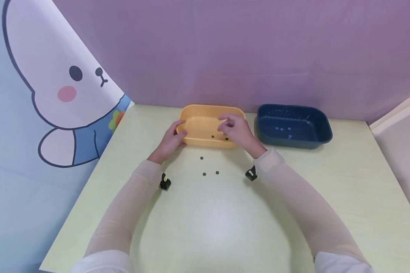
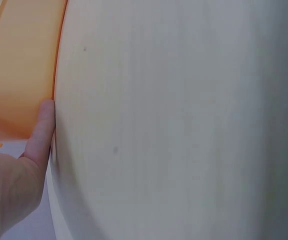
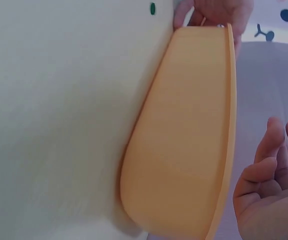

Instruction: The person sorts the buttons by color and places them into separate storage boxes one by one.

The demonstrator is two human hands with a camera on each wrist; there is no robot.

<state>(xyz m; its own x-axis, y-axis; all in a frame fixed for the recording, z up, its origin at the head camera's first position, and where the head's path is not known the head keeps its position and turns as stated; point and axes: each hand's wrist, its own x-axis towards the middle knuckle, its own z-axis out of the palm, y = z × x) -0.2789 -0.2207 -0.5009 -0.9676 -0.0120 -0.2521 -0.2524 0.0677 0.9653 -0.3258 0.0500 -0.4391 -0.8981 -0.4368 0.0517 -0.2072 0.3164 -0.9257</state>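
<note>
A yellow plastic bin [image 1: 205,143] stands at the back of the table. My left hand [image 1: 171,141] grips its left end, and in the left wrist view a finger [image 2: 45,125] lies along the outer wall. Over the bin's right part hovers my right hand [image 1: 237,129]. In the right wrist view its thumb and index finger stand apart, other fingers [image 3: 258,170] are bent, and nothing shows between them. Small round green discs, like buttons, lie in the bin, one [image 1: 212,136] near its front wall. On the table in front are more discs, including one green disc [image 1: 201,158].
A dark blue bin [image 1: 294,143] stands right of the yellow one, with several small pale rings [image 1: 281,129] on its floor. Behind both bins rises a purple backdrop [image 1: 225,57]. The pale table [image 1: 212,220] extends toward me.
</note>
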